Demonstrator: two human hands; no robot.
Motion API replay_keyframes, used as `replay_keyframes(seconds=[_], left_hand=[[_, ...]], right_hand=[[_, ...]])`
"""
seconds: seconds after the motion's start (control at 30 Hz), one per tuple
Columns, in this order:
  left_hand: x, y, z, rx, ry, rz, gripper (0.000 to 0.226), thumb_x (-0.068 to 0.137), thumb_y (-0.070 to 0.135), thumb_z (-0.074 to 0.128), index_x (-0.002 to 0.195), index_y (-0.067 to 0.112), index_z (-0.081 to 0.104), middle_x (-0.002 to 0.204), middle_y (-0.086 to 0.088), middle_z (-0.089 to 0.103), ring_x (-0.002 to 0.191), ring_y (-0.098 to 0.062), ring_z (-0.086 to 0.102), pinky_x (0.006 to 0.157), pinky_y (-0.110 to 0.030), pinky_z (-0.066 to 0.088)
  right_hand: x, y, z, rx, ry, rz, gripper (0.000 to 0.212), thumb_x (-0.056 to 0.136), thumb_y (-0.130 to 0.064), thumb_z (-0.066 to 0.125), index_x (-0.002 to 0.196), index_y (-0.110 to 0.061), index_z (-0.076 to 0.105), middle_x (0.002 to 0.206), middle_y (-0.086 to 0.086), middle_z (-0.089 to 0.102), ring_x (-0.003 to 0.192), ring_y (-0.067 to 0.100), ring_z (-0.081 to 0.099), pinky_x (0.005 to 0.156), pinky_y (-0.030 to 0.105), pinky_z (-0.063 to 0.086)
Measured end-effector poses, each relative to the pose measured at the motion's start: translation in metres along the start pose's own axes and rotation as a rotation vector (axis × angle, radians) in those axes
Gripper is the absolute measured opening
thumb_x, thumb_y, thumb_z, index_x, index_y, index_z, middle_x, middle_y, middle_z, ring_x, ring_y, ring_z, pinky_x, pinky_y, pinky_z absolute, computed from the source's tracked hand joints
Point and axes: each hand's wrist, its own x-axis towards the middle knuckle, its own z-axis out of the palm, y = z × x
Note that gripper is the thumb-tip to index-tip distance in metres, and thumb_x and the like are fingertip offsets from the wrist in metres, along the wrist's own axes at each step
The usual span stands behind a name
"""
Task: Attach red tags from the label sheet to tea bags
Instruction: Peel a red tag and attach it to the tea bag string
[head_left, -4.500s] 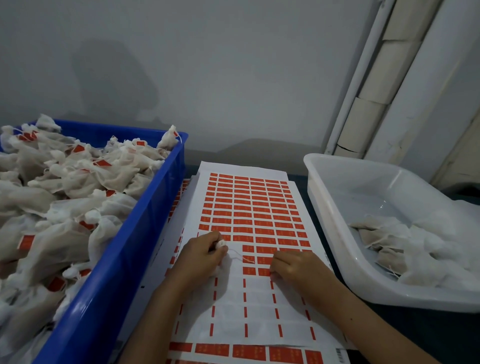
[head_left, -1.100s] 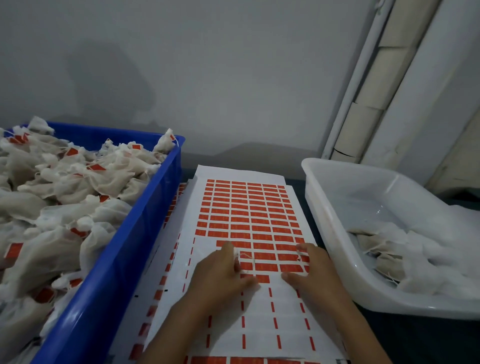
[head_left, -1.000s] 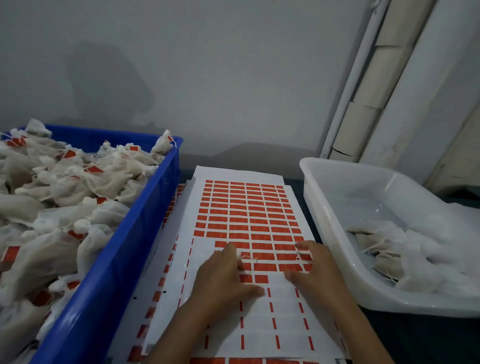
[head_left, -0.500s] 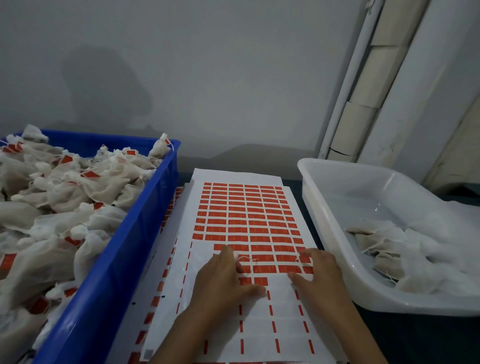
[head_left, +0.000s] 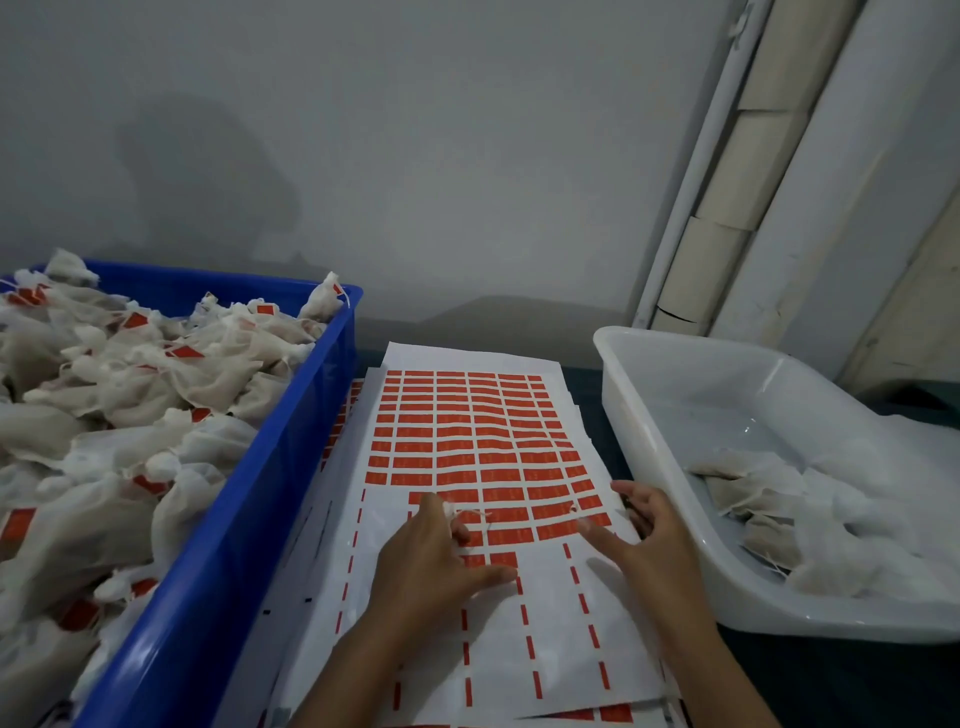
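Observation:
The label sheet (head_left: 467, 431) lies flat between two bins, with rows of red tags on its far half and peeled rows nearer me. My left hand (head_left: 431, 561) rests on the sheet at the edge of the remaining tags. Its curled fingers hold the white top of a tea bag (head_left: 450, 508), whose thin string (head_left: 479, 514) trails over the red tags. My right hand (head_left: 649, 535) is spread open, its index fingertip pressing on the tag row and its other fingers at the sheet's right edge.
A blue crate (head_left: 291, 467) on the left is heaped with tea bags (head_left: 130, 389) carrying red tags. A white tub (head_left: 649, 441) on the right holds several plain tea bags (head_left: 779, 509). More label sheets lie stacked beneath. A grey wall stands behind.
My right hand has spread its fingers and shifted slightly toward the sheet's right edge. My left hand has stayed put on the sheet with the tea bag.

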Motion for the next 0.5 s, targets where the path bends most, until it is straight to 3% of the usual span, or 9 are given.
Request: replay_keyframes(seconds=[0.13,0.27,0.33,0.5], left_hand=[[-0.003,0.001,-0.001,-0.104,-0.011,-0.028,0.072,0.051,0.067,0.074,0.103,0.038,0.032,0.092,0.033,0.046,0.069,0.005,0.054,0.056,-0.005,0.039],[-0.002,0.003,-0.004,-0.174,-0.060,-0.066,0.078,0.053,0.062,0.076,0.111,0.037,0.030,0.116,0.022,0.051,0.094,-0.003,0.056,0.077,-0.021,0.049],[-0.004,0.006,-0.005,-0.215,-0.087,-0.080,0.083,0.051,0.062,0.077,0.111,0.037,0.027,0.122,0.020,0.049,0.101,-0.004,0.054,0.078,-0.021,0.047],[-0.017,0.013,0.008,-0.152,-0.031,-0.059,0.088,0.037,0.075,0.071,0.104,0.049,0.019,0.106,0.030,0.037,0.098,-0.001,0.045,0.087,-0.024,0.042]], right_hand=[[0.007,-0.003,-0.005,0.142,-0.225,0.238,0.072,0.066,-0.012,0.080,0.118,-0.033,0.036,0.106,0.000,0.059,0.086,0.026,0.066,0.075,0.049,0.056],[0.006,0.000,0.009,0.106,-0.112,0.150,0.082,0.067,-0.006,0.078,0.121,-0.042,0.028,0.101,-0.008,0.056,0.085,0.021,0.063,0.058,0.035,0.056],[0.006,0.002,0.013,0.164,-0.154,0.184,0.087,0.067,-0.006,0.078,0.125,-0.044,0.025,0.101,-0.008,0.056,0.084,0.021,0.064,0.050,0.030,0.053],[0.006,0.004,0.012,0.239,-0.337,0.234,0.105,0.057,-0.014,0.081,0.126,-0.055,0.014,0.105,-0.003,0.060,0.076,0.021,0.070,0.050,0.030,0.055]])
